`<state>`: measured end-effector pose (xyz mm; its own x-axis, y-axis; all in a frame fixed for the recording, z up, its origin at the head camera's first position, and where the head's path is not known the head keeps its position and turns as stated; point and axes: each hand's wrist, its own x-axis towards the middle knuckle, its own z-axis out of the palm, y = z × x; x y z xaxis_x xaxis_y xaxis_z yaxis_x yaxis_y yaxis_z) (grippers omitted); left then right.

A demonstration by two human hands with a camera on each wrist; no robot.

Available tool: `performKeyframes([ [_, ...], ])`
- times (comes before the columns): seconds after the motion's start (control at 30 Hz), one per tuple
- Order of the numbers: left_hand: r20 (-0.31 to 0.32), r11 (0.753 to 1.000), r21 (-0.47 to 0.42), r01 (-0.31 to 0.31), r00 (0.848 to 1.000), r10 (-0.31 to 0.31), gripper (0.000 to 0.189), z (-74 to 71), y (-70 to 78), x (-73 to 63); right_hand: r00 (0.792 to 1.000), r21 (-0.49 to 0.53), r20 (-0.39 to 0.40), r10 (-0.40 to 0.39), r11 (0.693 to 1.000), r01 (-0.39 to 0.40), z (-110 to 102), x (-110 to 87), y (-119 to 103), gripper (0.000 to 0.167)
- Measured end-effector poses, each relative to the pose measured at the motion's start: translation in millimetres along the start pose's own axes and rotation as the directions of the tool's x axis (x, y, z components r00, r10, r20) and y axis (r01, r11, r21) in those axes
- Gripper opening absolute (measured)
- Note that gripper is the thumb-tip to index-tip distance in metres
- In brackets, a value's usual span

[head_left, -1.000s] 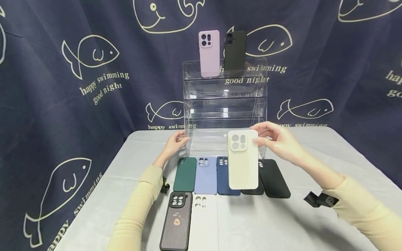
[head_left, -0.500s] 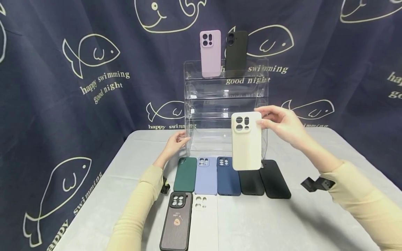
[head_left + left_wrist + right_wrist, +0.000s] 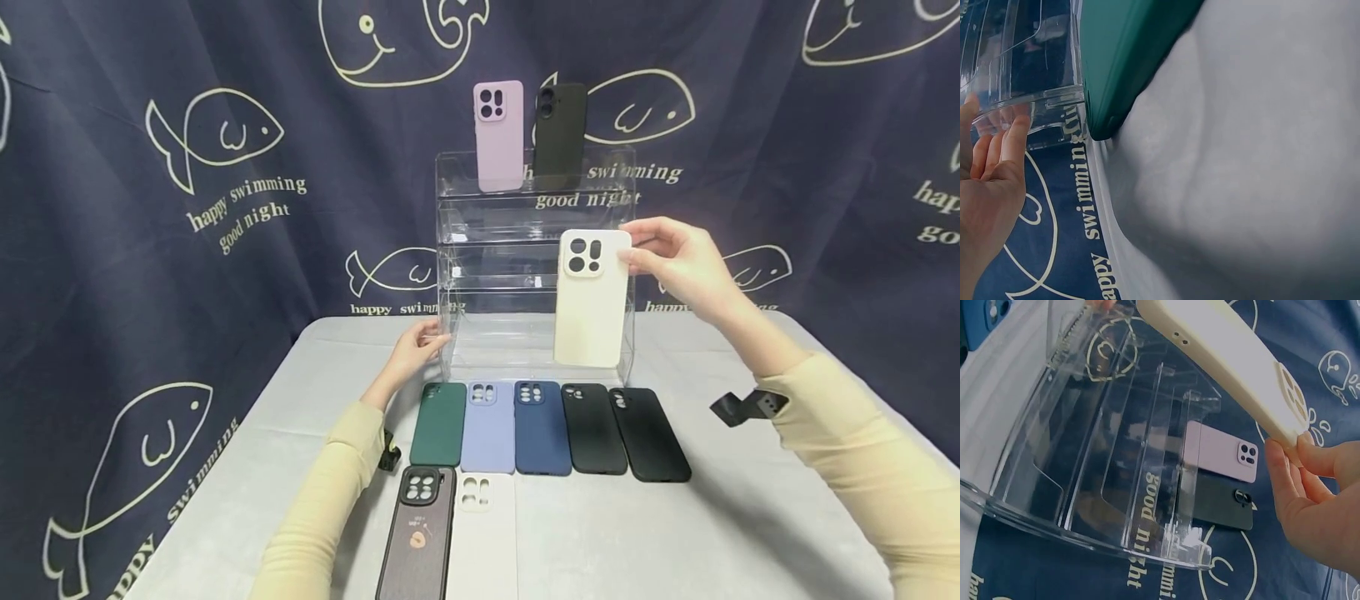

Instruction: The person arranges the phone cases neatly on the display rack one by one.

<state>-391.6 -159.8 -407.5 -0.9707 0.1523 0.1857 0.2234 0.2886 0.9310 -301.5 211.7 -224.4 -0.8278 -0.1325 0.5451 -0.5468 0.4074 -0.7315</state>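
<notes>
My right hand (image 3: 678, 260) pinches a cream phone case (image 3: 592, 304) by its upper right edge, thumb on the back. The case is upright, camera cutouts at its top left, and overlaps the right part of a clear tiered display rack (image 3: 495, 342) in the head view. In the right wrist view the case (image 3: 1229, 356) is tilted above the rack. My left hand (image 3: 408, 354) grips the rack's lower left side, thumb and fingers at its clear wall (image 3: 1054, 94). On the top tier stand a lilac phone case (image 3: 500, 142) and a black phone case (image 3: 561, 137).
Before the rack lie green (image 3: 438, 425), light blue (image 3: 489, 429), dark blue (image 3: 542, 429) and two black phone cases (image 3: 651, 435). Nearer are a dark printed case (image 3: 416, 542) and a white case (image 3: 486, 542). A patterned blue curtain (image 3: 247, 50) hangs behind the table.
My right hand has raised the cream case from over the row of flat cases to the front of the rack's middle tiers. The left hand keeps its place on the rack.
</notes>
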Motion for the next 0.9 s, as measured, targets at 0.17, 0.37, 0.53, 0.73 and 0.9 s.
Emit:
performKeyframes([
  [0.17, 0.011, 1.0, 0.003, -0.006, 1.0, 0.006, 0.055, 1.0, -0.6, -0.8, 0.999, 0.032, -0.039, -0.02, 0.999, 0.022, -4.3, 13.8, -2.8, 0.033],
  [0.37, 0.014, 1.0, 0.02, 0.007, 1.0, -0.007, 0.056, 2.0, -4.9, -1.0, 0.997, 0.083, -0.064, -0.035, 0.996, 0.041, -4.9, 29.7, -3.8, 0.031],
  [0.53, 0.023, 1.0, 0.022, 0.023, 0.999, -0.023, 0.056, 0.8, -6.2, -1.5, 0.995, 0.068, -0.088, -0.037, 0.997, 0.043, -4.7, 41.7, -4.4, 0.034],
  [0.73, -0.004, 0.999, 0.037, -0.015, 1.0, 0.015, 0.06, -5.0, 9.8, -6.3, 0.994, 0.079, -0.108, -0.034, 0.996, 0.043, -5.0, 58.8, -7.1, 0.033],
  [0.9, -0.051, 0.999, 0.03, -0.041, 0.998, 0.043, 0.061, -3.6, 24.5, -2.3, 0.991, 0.084, -0.136, -0.018, 0.996, 0.03, -8.6, 74.8, -5.6, 0.032],
])
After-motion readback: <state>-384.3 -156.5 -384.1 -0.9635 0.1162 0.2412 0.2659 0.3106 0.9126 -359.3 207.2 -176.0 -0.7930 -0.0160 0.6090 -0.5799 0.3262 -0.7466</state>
